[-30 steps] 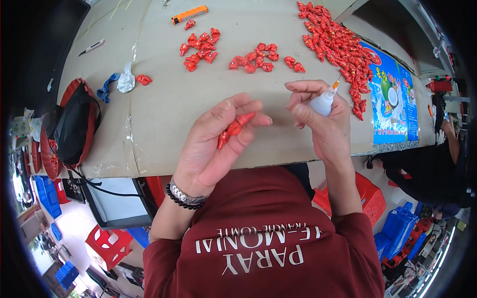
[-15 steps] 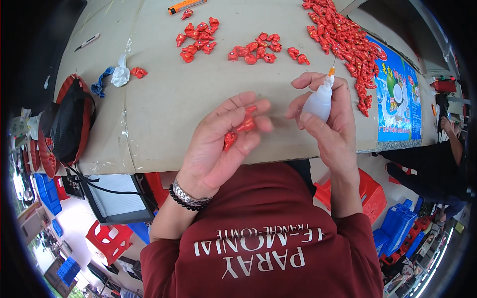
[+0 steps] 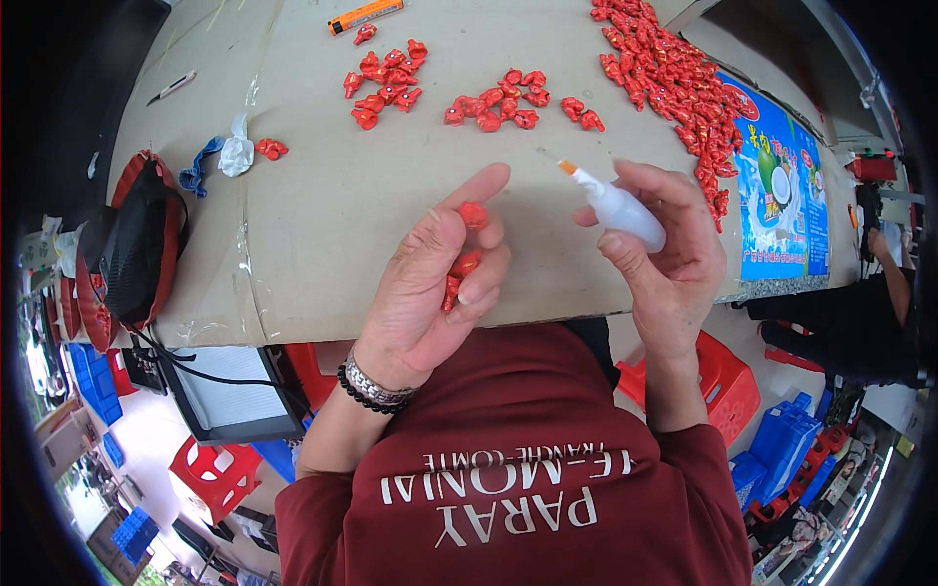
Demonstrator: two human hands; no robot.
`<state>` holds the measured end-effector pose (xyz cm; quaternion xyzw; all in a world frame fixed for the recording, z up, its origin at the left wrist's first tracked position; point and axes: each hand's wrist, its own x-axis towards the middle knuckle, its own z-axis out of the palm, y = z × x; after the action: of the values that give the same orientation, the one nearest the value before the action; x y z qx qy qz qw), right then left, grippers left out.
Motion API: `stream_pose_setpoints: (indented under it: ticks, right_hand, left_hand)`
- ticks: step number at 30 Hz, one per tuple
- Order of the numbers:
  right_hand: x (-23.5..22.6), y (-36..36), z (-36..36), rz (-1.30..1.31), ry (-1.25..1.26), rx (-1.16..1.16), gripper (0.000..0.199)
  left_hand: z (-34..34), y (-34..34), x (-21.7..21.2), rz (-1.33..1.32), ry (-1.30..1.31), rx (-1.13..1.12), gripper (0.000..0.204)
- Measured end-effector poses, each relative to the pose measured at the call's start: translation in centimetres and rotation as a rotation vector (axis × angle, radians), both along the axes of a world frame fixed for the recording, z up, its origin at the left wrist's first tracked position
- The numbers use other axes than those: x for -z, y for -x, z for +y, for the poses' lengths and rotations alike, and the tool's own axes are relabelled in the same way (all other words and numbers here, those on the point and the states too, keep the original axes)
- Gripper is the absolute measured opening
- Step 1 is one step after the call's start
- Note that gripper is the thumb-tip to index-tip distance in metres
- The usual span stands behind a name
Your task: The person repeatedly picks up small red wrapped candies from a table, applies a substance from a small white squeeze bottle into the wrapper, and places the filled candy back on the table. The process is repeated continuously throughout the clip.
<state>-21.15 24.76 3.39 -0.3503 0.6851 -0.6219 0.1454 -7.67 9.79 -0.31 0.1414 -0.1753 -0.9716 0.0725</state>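
Note:
My left hand [image 3: 430,259] is curled above the table's near edge, closed on small red figurines [image 3: 473,216]. One is pinched between thumb and fingers; at least one more red piece [image 3: 452,290] lies against the palm, partly covered by the fingers. My right hand [image 3: 674,230] grips a white squeeze bottle [image 3: 628,217] with an orange-based needle tip. The bottle leans, its tip pointing up and left toward the left hand, with a gap between them. Beyond the hands, several similar red figurines [image 3: 498,101] lie in loose groups on the table [image 3: 322,215].
A large heap of red figurines [image 3: 664,78] covers the far right, beside a blue printed sheet [image 3: 777,186]. On the left are a black-and-red bag [image 3: 147,239], a crumpled white tissue [image 3: 235,154] and a pen-like tool [image 3: 172,86]. An orange box [image 3: 365,16] lies at the far edge.
The bottle has tipped from nearly upright to leaning left, its needle now toward the left hand. My left fingers have curled in, turning the held figurine.

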Motion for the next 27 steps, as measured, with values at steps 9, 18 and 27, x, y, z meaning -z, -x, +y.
stream_pose_setpoints:
  ticks: [9,18,27]
  right_hand:
    - [0.8,-0.2,0.4,0.045,0.254,-0.001,0.031]
    - [0.5,-0.4,0.4,0.250,0.213,0.025,0.028]
    - [0.4,-0.3,0.2,0.530,0.197,0.003,0.028]
  left_hand:
    - [-0.2,0.0,0.7,0.084,0.131,0.038,0.038]
    - [-0.2,0.3,1.0,0.044,0.130,-0.016,0.029]
    - [-0.3,0.2,1.8,0.147,0.129,-0.014,0.032]
